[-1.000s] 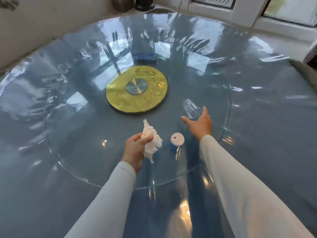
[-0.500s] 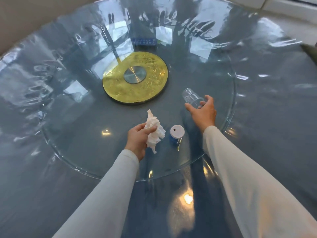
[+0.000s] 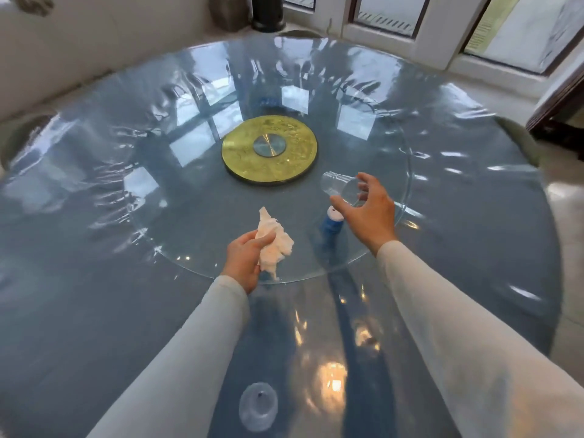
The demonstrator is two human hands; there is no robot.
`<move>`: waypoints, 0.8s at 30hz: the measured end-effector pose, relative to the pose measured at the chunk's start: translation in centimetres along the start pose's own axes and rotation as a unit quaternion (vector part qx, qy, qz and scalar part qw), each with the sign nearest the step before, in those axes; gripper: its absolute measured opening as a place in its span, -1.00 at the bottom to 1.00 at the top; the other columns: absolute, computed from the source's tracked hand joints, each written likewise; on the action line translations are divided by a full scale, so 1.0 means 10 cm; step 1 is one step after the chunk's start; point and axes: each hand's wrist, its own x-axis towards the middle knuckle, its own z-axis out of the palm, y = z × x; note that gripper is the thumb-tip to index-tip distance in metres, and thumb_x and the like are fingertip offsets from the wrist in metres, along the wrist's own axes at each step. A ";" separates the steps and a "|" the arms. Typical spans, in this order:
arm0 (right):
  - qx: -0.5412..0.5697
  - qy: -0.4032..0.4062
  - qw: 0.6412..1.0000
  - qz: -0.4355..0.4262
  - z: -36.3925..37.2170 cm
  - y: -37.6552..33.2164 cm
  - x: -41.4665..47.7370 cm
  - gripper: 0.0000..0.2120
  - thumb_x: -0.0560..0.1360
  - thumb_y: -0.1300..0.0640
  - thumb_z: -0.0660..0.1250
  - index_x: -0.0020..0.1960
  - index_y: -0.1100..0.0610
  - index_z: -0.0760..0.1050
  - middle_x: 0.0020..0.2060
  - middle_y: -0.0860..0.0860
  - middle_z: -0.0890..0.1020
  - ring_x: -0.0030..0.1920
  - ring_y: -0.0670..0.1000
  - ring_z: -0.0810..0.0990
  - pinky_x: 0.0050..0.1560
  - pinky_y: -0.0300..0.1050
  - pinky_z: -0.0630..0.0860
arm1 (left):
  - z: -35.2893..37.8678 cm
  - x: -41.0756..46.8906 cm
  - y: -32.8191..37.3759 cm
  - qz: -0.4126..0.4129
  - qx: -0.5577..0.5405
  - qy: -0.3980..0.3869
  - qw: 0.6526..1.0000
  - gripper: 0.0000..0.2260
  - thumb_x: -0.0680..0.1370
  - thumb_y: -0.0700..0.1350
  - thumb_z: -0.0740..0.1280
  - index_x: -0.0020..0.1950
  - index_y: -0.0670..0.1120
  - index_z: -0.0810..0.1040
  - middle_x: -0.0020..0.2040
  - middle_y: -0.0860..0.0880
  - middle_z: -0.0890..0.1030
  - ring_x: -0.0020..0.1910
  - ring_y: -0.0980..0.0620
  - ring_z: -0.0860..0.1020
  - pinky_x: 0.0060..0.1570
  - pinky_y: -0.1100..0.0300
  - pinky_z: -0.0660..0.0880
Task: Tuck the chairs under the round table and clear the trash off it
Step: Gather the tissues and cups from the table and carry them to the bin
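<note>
My left hand [image 3: 245,260] is shut on a crumpled white tissue [image 3: 273,243] above the near edge of the glass turntable [image 3: 189,235]. My right hand [image 3: 369,210] grips a clear plastic cup [image 3: 338,186], lifted and tilted on its side above the turntable. A small blue container with a white lid [image 3: 330,222] stands on the turntable just left of my right hand, partly hidden by it. The round table [image 3: 94,311] is covered with shiny blue-grey plastic sheeting.
A gold disc [image 3: 270,150] sits at the turntable's centre. Another clear cup [image 3: 258,406] lies on the table near the front edge between my arms. Green chair backs show at the left [image 3: 22,134] and right [image 3: 521,143] rims. Windows and a dark bin [image 3: 268,11] stand beyond.
My right hand closed on the clear cup and lifted it off the turntable, tilting it. My left hand kept holding the tissue. The camera view pulled back.
</note>
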 end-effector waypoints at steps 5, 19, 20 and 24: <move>-0.039 -0.085 0.995 -0.029 -0.03 -0.47 -1.08 -0.36 0.28 -0.13 0.60 0.29 0.02 0.54 0.02 0.00 0.62 -0.04 -0.06 0.62 0.14 -0.18 0.54 | -0.67 -0.56 -0.15 0.014 -0.004 -0.006 1.000 -0.76 0.57 -0.26 0.40 0.23 -0.22 0.59 -0.02 -0.15 0.68 -0.19 -0.03 0.66 -0.42 0.24 0.56; -0.201 -0.276 0.939 -0.049 0.13 -0.90 -3.32 -0.33 0.32 -0.10 0.56 0.38 0.07 0.51 0.15 0.10 0.65 0.11 0.05 0.62 0.23 -0.10 0.49 | -1.87 -1.78 -0.91 -0.019 -0.045 -0.004 0.999 -0.66 0.54 -0.26 0.43 0.32 -0.26 0.57 0.19 -0.27 0.66 -0.08 -0.13 0.67 -0.29 0.16 0.61; -0.222 -0.280 0.932 -0.054 0.17 -0.88 -3.38 -0.33 0.34 -0.09 0.54 0.39 0.08 0.50 0.17 0.11 0.64 0.16 0.09 0.60 0.24 -0.09 0.46 | -1.91 -1.82 -0.95 -0.019 -0.047 0.000 0.999 -0.66 0.55 -0.26 0.42 0.32 -0.26 0.57 0.19 -0.26 0.66 -0.10 -0.11 0.67 -0.31 0.17 0.61; -0.269 -0.305 0.911 -0.058 0.32 -0.76 -3.53 -0.44 0.38 -0.06 0.46 0.33 0.11 0.51 0.13 0.17 0.61 0.16 0.20 0.56 0.17 -0.02 0.46 | -2.09 -1.90 -1.09 -0.017 -0.064 0.011 0.998 -0.68 0.55 -0.26 0.42 0.31 -0.24 0.57 0.17 -0.24 0.67 -0.04 -0.13 0.68 -0.30 0.16 0.63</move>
